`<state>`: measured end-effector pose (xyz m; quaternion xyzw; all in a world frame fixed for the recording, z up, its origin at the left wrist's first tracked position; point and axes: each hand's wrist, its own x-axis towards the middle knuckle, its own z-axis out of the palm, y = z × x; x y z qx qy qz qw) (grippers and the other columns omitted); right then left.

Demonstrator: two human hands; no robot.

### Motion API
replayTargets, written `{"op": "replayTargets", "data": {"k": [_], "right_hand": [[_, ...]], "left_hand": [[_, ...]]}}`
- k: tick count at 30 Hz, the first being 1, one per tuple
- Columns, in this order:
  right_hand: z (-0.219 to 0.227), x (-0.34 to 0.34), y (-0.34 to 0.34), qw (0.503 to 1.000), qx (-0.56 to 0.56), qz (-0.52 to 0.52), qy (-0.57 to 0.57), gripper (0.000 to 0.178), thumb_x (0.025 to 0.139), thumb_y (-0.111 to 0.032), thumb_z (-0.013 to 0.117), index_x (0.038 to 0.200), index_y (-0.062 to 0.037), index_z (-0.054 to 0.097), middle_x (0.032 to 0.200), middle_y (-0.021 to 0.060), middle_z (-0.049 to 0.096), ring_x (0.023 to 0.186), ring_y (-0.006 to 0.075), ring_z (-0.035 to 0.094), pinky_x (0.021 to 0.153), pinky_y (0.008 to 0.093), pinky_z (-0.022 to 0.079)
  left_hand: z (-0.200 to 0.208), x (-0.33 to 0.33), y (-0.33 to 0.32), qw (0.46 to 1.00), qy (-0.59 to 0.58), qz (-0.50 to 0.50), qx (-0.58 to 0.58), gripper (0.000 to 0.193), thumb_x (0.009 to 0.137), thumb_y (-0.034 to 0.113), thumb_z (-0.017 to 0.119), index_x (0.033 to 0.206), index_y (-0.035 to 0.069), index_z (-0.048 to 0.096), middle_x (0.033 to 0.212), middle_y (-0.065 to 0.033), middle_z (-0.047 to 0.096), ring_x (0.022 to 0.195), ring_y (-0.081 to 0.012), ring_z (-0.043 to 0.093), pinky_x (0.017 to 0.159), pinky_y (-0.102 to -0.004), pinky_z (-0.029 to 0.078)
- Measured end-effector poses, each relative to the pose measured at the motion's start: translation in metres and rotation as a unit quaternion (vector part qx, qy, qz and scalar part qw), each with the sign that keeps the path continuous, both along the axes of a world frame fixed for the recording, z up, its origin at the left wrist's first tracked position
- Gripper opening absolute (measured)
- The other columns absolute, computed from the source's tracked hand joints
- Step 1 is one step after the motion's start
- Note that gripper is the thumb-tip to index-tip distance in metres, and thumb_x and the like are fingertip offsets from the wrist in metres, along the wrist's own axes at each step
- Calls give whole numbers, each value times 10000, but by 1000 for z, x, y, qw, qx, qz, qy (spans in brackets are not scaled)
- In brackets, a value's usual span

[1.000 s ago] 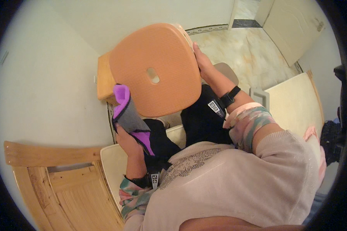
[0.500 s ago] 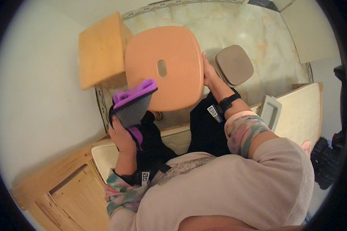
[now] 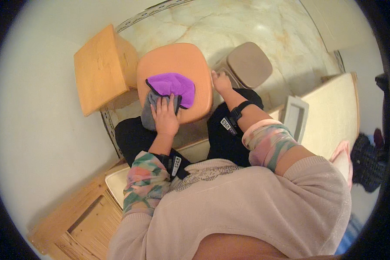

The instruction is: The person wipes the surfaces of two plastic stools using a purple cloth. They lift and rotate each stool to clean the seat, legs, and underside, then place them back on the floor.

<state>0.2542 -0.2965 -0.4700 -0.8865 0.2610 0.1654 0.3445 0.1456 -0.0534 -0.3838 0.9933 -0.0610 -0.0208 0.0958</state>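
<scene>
An orange plastic stool (image 3: 167, 56) with a rounded square seat stands in front of my knees. On its seat lies a two-sided cleaning cloth (image 3: 177, 86), purple on one face and grey on the other, with dark edging. My left hand (image 3: 165, 115) rests on the grey part, fingers spread and flat, pressing it to the seat. At the stool's right edge is my right hand (image 3: 222, 82), its fingers bent against the rim. The cloth covers the slot in the middle of the seat.
Left of the stool stands a wooden box-like stool (image 3: 95, 69). A brown lidded bin (image 3: 249, 65) is at its right on the marbled floor (image 3: 286, 34). A grey plastic tray (image 3: 295, 119) leans by a cream padded bench (image 3: 333, 108). A wooden panel (image 3: 91, 221) is at lower left.
My left hand has brought the cloth from above the stool's near left corner down onto the seat and spread it there. The stool sits lower and further left in view.
</scene>
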Motion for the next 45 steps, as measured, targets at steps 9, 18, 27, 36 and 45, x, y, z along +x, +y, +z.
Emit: {"op": "replayTargets", "data": {"k": [9, 18, 27, 36, 45], "right_hand": [[82, -129, 46, 895, -81, 296, -324, 465, 837, -186, 621, 1279, -69, 535, 1285, 199, 516, 1188, 376, 507, 1002, 450, 433], [97, -140, 64, 851, -78, 493, -163, 528, 777, -165, 644, 1282, -48, 542, 1250, 207, 556, 1159, 377, 543, 990, 437, 451], [122, -137, 64, 847, -17, 488, -211, 979, 720, -247, 789, 1515, -115, 233, 1477, 263, 323, 1321, 446, 388, 1099, 446, 356], [134, -96, 79, 757, -39, 547, -355, 1089, 648, -365, 829, 1533, -185, 219, 1538, 185, 262, 1429, 423, 234, 1114, 589, 273], [93, -68, 107, 680, -17, 661, -315, 692, 696, -459, 761, 1322, -258, 545, 1440, 140, 434, 1400, 381, 311, 1083, 633, 262]], "left_hand": [[-8, -6, 22, 995, 45, -87, 28, 599, 903, 346, 593, 1451, 184, 413, 1419, -117, 466, 1380, -306, 351, 1116, -562, 274], [-10, -22, 45, 992, 96, -69, 37, 533, 894, 268, 584, 1409, 192, 468, 1437, -47, 461, 1381, -258, 362, 1105, -496, 335], [20, -23, 49, 966, 101, -35, -236, 397, 911, 253, 559, 1267, 79, 571, 1234, -206, 591, 1135, -412, 550, 959, -451, 454], [20, -14, 46, 800, 180, -56, -569, 554, 947, 341, 516, 1379, -1, 460, 1365, -181, 510, 1275, -276, 472, 1074, -378, 351], [-43, 30, 99, 856, 6, 286, -429, 548, 1033, 396, 296, 1303, -15, 538, 1309, -208, 560, 1240, -362, 482, 1065, -405, 341]]}}
